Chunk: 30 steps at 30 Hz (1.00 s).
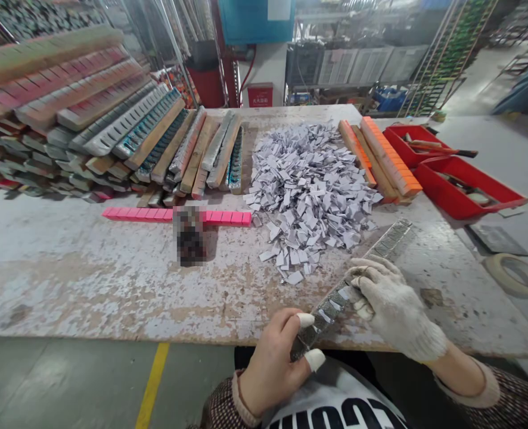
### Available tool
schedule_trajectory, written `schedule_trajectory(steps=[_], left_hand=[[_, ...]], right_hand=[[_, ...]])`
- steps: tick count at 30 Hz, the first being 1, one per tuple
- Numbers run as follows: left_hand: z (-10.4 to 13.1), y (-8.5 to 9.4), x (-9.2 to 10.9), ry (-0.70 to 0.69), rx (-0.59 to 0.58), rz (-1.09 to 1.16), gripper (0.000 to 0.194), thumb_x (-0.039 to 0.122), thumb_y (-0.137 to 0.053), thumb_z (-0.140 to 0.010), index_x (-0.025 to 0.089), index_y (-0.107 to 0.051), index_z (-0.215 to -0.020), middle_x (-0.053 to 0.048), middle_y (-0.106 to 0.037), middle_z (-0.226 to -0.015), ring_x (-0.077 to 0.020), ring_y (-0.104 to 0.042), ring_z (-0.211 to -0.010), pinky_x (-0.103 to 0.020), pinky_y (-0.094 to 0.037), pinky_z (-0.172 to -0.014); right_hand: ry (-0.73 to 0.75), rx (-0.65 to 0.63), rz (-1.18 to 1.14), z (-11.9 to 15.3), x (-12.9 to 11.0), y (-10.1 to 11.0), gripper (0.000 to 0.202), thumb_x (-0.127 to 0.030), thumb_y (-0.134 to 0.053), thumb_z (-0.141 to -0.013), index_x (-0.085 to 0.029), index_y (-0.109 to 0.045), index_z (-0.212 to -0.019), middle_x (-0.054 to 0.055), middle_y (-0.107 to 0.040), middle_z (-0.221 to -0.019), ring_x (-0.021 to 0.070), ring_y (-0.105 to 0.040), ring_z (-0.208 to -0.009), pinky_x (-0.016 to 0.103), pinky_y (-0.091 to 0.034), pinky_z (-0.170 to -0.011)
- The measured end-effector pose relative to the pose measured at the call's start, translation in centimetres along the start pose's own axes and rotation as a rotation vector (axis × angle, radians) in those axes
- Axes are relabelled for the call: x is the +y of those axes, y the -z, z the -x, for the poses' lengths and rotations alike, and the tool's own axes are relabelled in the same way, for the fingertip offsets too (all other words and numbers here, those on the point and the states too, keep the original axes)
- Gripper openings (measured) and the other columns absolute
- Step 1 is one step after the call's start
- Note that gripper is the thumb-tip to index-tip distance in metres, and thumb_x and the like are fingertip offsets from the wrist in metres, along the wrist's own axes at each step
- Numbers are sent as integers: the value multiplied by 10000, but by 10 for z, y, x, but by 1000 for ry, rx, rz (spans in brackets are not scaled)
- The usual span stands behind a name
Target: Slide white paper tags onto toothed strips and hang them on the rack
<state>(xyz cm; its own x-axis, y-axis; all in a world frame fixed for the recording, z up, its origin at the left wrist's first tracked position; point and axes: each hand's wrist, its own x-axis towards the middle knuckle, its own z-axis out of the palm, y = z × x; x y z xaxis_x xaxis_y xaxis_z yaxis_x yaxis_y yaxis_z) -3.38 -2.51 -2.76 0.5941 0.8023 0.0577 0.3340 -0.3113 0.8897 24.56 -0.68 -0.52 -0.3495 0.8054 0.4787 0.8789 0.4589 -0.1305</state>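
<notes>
A grey speckled slotted bar [335, 305] slants across the front edge of the table. My left hand [278, 361], bare with white covers on thumb and forefinger, grips its near end. Several small white tabs [325, 315] stand up from the bar between my hands. My right hand [391, 304], in a white knitted glove, lies over the middle of the bar with its fingers curled together at one white tab; the fingertips partly hide it. Beyond the glove, the bar's far end [391, 241] shows. A loose pile of white tabs [311, 190] spreads just past the bar.
Slotted bars [112, 113] are stacked at the left. A pink bar [154, 214] lies nearer, under a pixelated object [190, 237]. Orange bars [389, 155], red trays [469, 185] with tools and a tape roll [516, 274] are at the right.
</notes>
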Motion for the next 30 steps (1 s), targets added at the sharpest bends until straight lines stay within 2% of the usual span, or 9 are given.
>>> schedule_trajectory(steps=[7,13,15,17,20,22,24,27,30], left_hand=[[3,-8,-5,-54,43,-36,491,129,-670,-850,211,-522,-1311,-122,-591,-1280,-269,-585,-1193,-445,-526,-1037],[6,-12,-6,-55,42,-43,530,59,-637,-797,219,-521,-1288,-111,-588,-1268,-259,-576,-1187,-426,-519,-1038],[12,-6,-6,-62,26,-10,529,142,-710,-802,222,-530,-1293,-113,-584,-1281,-267,-584,-1187,-419,-521,-1034],[20,5,-6,-79,-8,68,586,331,-807,-793,222,-545,-1306,-117,-593,-1290,-284,-603,-1181,-419,-523,-1032],[25,27,-8,-3,-18,156,555,555,-748,-851,221,-583,-1263,-92,-677,-1155,-259,-675,-1029,-376,-559,-916],[14,40,-10,142,93,33,386,518,-629,-951,217,-592,-1191,-61,-705,-1012,-223,-683,-881,-348,-552,-807],[-10,45,-13,256,210,-202,303,454,-575,-991,212,-573,-1174,-53,-702,-974,-227,-671,-844,-364,-532,-795],[-56,44,-19,281,196,-400,329,404,-604,-969,187,-542,-1208,-107,-699,-1070,-302,-676,-974,-428,-522,-865],[-88,40,-25,293,178,-371,348,258,-645,-909,171,-531,-1227,-159,-681,-1165,-342,-671,-1042,-454,-508,-898]], right_hand=[[31,-17,17,-1,-9,-12,107,-164,-515,-1015,-201,-576,-935,97,-659,-1036,335,-617,-1193,600,-431,-1127],[17,39,-182,8,-2,-27,110,-161,-528,-1018,-209,-526,-920,113,-622,-1107,310,-629,-1114,566,-519,-1029],[18,66,-251,11,-7,-31,141,-144,-531,-1013,-221,-500,-900,90,-625,-1084,283,-642,-1059,557,-520,-1026],[20,78,-310,12,-17,-34,155,-129,-524,-1010,-228,-493,-895,71,-629,-1046,265,-652,-1034,548,-513,-1042],[12,49,-420,13,-36,-38,154,-121,-523,-1009,-230,-500,-903,59,-625,-1024,253,-651,-1043,560,-476,-1098],[10,36,-485,13,-45,-40,139,-130,-537,-1006,-227,-507,-912,65,-624,-1050,260,-643,-1066,591,-439,-1132],[15,41,-532,12,-48,-40,128,-152,-555,-1002,-227,-510,-908,74,-631,-1090,272,-636,-1104,591,-451,-1126],[-36,47,-567,11,-44,-33,113,-194,-558,-1008,-233,-535,-904,91,-636,-1163,294,-621,-1185,518,-544,-1047],[-135,98,-566,9,-36,-22,113,-228,-537,-1026,-240,-582,-922,106,-636,-1184,300,-646,-1163,426,-633,-889]])
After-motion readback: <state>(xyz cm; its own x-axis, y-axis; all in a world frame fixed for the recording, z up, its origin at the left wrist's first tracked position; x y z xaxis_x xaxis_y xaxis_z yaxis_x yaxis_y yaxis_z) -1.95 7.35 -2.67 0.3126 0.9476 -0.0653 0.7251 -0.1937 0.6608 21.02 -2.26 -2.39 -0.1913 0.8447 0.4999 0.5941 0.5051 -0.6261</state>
